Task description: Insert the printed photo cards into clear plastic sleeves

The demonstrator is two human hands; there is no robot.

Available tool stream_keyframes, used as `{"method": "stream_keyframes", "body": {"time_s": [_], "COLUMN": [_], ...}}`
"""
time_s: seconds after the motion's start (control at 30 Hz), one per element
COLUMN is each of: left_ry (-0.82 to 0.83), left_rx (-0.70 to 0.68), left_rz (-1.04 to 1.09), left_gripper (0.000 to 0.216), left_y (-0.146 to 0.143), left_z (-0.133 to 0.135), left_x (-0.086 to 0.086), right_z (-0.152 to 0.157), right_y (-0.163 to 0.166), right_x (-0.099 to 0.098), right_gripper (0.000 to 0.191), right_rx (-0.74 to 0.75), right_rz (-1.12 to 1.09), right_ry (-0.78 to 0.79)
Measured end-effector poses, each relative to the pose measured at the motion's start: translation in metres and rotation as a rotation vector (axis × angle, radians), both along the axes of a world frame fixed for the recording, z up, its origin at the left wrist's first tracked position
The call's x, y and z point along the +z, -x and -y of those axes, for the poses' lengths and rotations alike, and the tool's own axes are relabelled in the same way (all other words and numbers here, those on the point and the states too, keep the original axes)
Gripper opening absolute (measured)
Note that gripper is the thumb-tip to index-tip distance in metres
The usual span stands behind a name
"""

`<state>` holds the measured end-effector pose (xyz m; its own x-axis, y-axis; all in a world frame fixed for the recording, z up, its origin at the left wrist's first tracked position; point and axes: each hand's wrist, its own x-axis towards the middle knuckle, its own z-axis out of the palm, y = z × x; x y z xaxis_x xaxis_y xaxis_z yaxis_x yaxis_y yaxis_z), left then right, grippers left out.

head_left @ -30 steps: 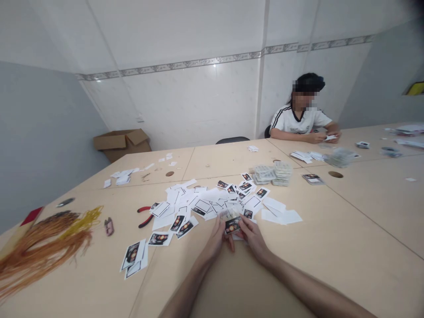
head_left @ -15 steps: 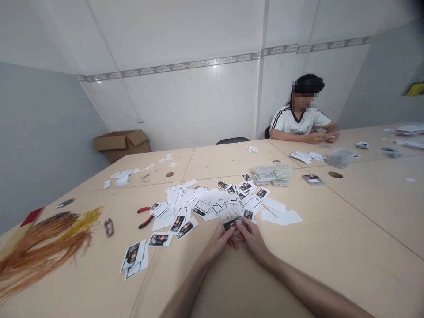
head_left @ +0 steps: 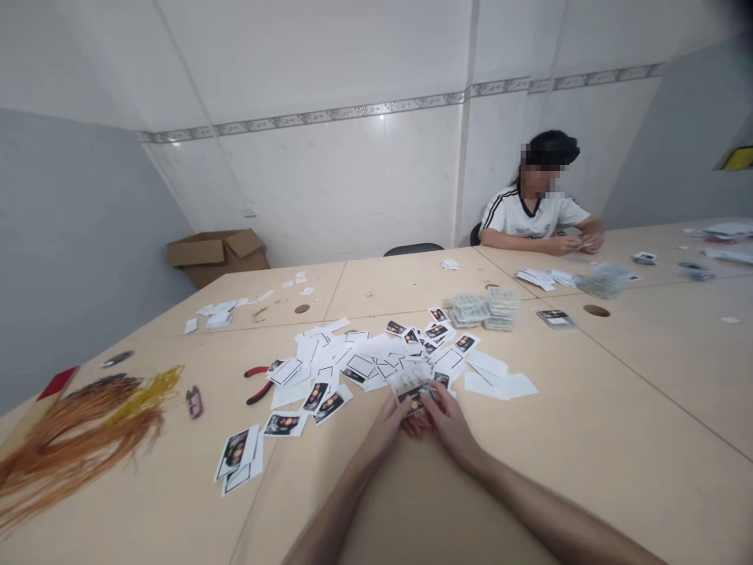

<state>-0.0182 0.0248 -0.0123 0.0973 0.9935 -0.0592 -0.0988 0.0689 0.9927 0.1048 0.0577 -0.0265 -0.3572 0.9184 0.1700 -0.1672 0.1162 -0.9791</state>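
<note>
At the far left, orange and yellow cords [head_left: 100, 441] lie in a loose bundle on the pale table [head_left: 588, 416], with small pink snips [head_left: 194, 402] just to their right. Behind the table's far left edge is an open cardboard box [head_left: 200, 253], and small white papers [head_left: 219, 319] lie scattered on the table in front of it.

Farther right come the red-and-black handles [head_left: 259, 394] of a tool, beside a broad, messy heap of cards [head_left: 358, 365] (some white with black outlines, others with a dark printed picture).

At the heap's near edge, the left hand [head_left: 383, 430] grips one side of a small clear pack [head_left: 409, 381] with a dark printed card at its near end. The right hand [head_left: 452, 425] grips the other side, its thumb over the dark part; both hands are closed around the pack, some of their fingers hidden beneath it.

Beyond the right hand are plain white sheets [head_left: 503, 384] and stacks of clear packs [head_left: 500, 308]. At the far side on the right, a person in a white shirt [head_left: 523, 212] sits with both hands together over something small and pale, too blurred to name.
</note>
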Motion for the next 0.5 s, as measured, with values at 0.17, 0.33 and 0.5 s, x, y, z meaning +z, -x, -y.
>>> {"method": "stream_keyframes", "body": {"time_s": [0.17,0.33,0.5], "left_ry": [0.018,0.028,0.012], "left_rx": [0.049,0.095,0.072], "left_rz": [-0.010,-0.005,-0.007], "left_gripper": [0.038,0.040,0.060], "left_y": [0.000,0.000,-0.001], "left_z": [0.001,-0.004,-0.006], "left_x": [-0.001,-0.009,-0.010], "right_z": [-0.001,-0.001,0.000], "right_y": [0.001,0.000,0.000], "right_x": [-0.002,-0.003,-0.001], "right_gripper": [0.037,0.043,0.040], "right_rx": [-0.015,-0.060,-0.026], "right_rz": [0.019,0.020,0.013], "right_ry": [-0.006,-0.012,-0.013]}}
